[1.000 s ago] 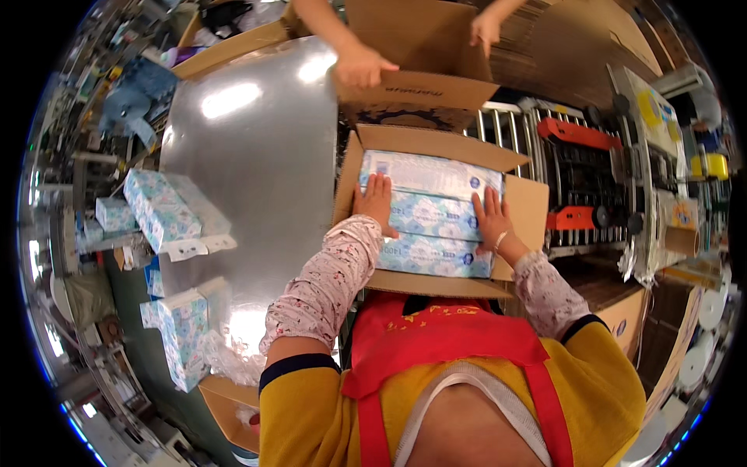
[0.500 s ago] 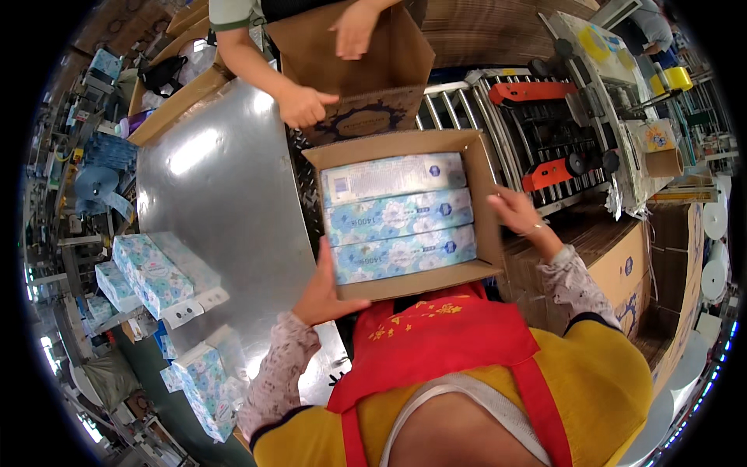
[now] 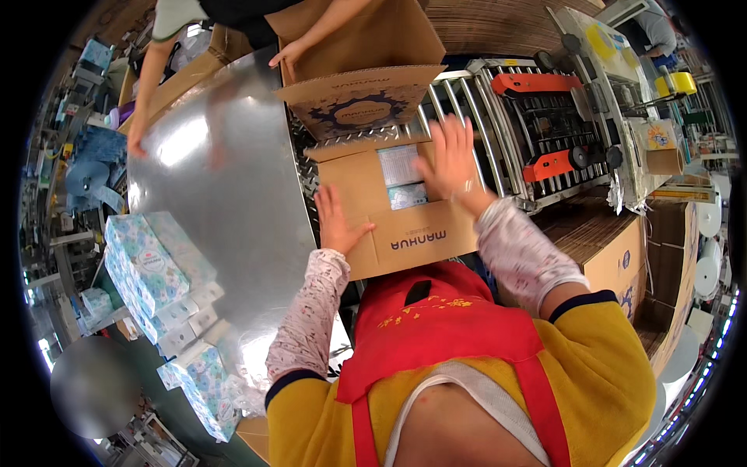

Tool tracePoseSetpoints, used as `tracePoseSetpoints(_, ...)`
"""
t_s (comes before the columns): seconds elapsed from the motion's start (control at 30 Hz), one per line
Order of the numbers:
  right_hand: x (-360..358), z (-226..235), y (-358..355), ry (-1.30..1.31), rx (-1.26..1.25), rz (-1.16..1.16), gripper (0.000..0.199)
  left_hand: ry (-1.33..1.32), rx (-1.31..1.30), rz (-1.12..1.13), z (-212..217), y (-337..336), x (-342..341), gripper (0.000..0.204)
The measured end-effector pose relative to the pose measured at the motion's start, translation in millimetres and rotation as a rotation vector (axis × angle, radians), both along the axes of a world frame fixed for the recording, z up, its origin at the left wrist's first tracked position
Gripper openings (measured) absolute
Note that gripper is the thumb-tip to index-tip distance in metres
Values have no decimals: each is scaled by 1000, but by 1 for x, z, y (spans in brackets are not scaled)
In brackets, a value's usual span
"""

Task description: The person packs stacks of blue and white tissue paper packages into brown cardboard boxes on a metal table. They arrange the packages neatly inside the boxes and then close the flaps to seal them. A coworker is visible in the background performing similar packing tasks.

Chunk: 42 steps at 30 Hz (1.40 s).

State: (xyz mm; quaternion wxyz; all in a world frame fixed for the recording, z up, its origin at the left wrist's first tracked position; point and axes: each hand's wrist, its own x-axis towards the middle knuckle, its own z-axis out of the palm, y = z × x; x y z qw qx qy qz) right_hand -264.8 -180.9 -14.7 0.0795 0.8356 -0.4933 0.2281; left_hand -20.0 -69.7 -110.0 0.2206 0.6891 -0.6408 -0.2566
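A cardboard carton [image 3: 420, 241] stands in front of me, its left and near flaps folded inward. Through the gap in the flaps, part of the blue-and-white floral packs [image 3: 405, 194] inside shows. My left hand [image 3: 338, 224] lies spread on the folded cardboard at the left, fingers apart. On the right, my right hand [image 3: 451, 161] is held flat with fingers stretched out over the carton's right flap; whether it presses down cannot be told. Beyond it a second carton [image 3: 366, 101] stands open, one of a co-worker's hands [image 3: 289, 56] at its left edge.
A shiny metal table [image 3: 233, 179] spans the left, with stacked floral packs [image 3: 148, 257] at its near left edge. A roller conveyor [image 3: 459, 101] with red-armed machinery [image 3: 537, 84] lies to the right. Flat cardboard stacks and cartons [image 3: 615, 261] stand at the near right.
The near and left flaps have come down over the packs. My left hand moved onto the cardboard, my right hand forward and inward. The co-worker's hands moved left, one over the table.
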Motion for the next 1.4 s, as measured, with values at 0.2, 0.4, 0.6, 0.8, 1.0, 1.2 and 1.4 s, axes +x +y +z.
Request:
tracePoseSetpoints(0.2, -85, -89, 79, 100, 496, -44, 61, 752, -21, 320, -30, -1, -6, 76)
tracePoseSetpoints(0.4, -105, -92, -37, -442, 774, -321, 51, 452, -80, 400, -40, 28, -66, 59)
tracePoseSetpoints(0.6, -151, -94, -74, -73, 386, -50, 59, 531, -79, 576, -16, -29, -221, 55)
tracePoseSetpoints(0.8, -242, -107, -131, -78, 325, -196, 60, 838, 54, 510, -42, -147, -281, 55)
tracePoseSetpoints(1.0, -339, -113, -182, -74, 149, -437, 53, 706, 20, 131, -90, -262, -335, 60)
tracePoseSetpoints(1.2, -326, -104, -109, -282, 131, -344, 50, 772, 624, 101, -14, -243, -367, 75)
tracePoseSetpoints(1.4, -394, -52, 129, -105, 416, -960, 67, 802, 948, 86, -91, -89, -255, 25)
